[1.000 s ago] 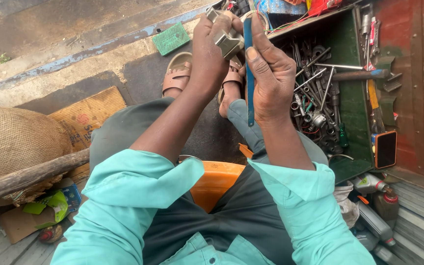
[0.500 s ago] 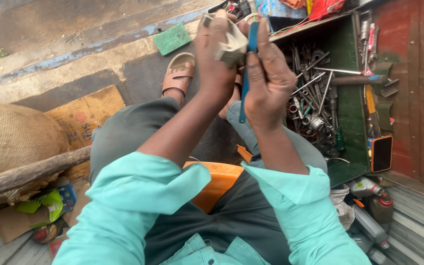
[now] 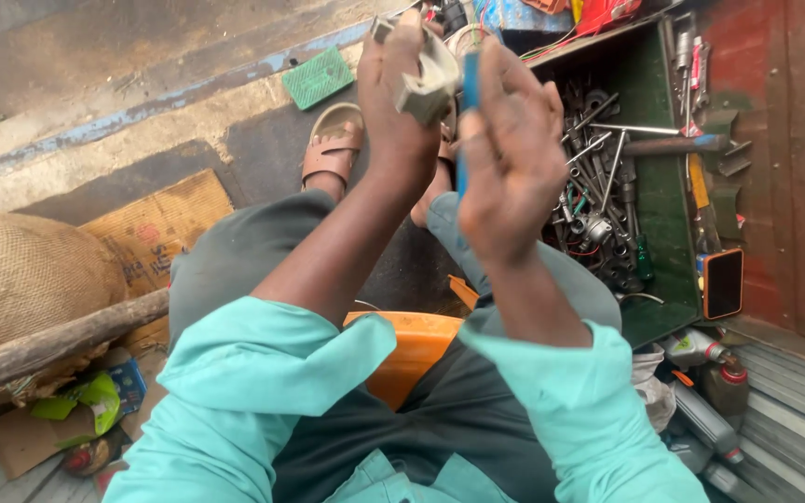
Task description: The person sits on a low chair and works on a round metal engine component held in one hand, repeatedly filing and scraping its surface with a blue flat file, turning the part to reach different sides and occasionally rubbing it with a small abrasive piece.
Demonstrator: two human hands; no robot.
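You are seated on an orange stool [image 3: 412, 349], looking down over your knees, with both arms raised in front of you. Your left hand [image 3: 402, 102] is closed around a small pale grey metal part [image 3: 426, 79], gripping it from the left side with the fingers curled over its top. Your right hand [image 3: 510, 154] sits just beside it, touching or nearly touching, and its fingers are wrapped around a blue-handled tool [image 3: 468, 112] that stands upright against the grey part; the tool's tip is hidden. Both hands are held above your sandalled foot [image 3: 333, 144] on the dark ground. To your right lies an open green toolbox [image 3: 654, 186] filled with spanners and sockets, with an orange-edged phone [image 3: 722, 282] resting at its near corner. A green scrubbing pad [image 3: 319, 77] lies beyond your foot, and a burlap sack [image 3: 25, 275] sits to your left.
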